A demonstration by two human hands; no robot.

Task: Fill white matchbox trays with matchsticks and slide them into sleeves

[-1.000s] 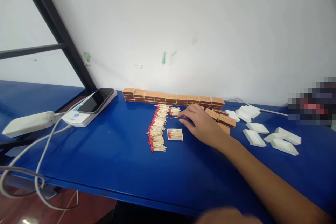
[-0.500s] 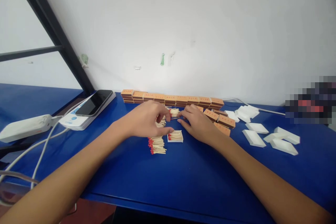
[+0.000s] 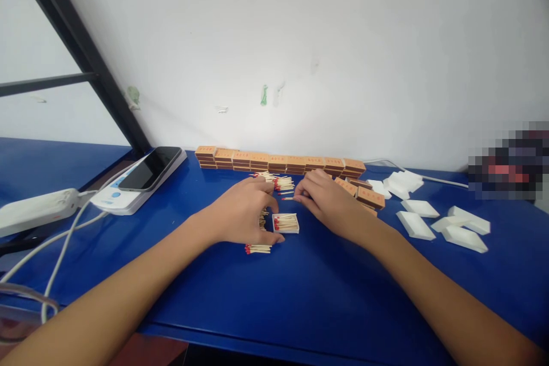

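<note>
A small white tray of red-tipped matches (image 3: pixel 286 223) lies on the blue table (image 3: pixel 274 291). My left hand (image 3: pixel 242 214) rests palm down on the long pile of loose matches (image 3: pixel 258 249), fingers curled over them and thumb touching the tray's near left corner. My right hand (image 3: pixel 328 200) lies to the right of the tray, fingertips pinched on a single match (image 3: pixel 288 198) near a small heap of matches (image 3: pixel 283 183). What the left fingers hold is hidden.
A row of stacked orange matchbox sleeves (image 3: pixel 278 161) runs along the wall, with more sleeves (image 3: pixel 364 197) behind my right hand. Empty white trays (image 3: pixel 441 220) lie at the right. A phone (image 3: pixel 150 167) on a white device, a power strip (image 3: pixel 36 211) and cables sit at the left.
My left arm came into view and its hand settled on the match pile, then slid nearer along it to the tray. My right hand drew slightly toward the tray.
</note>
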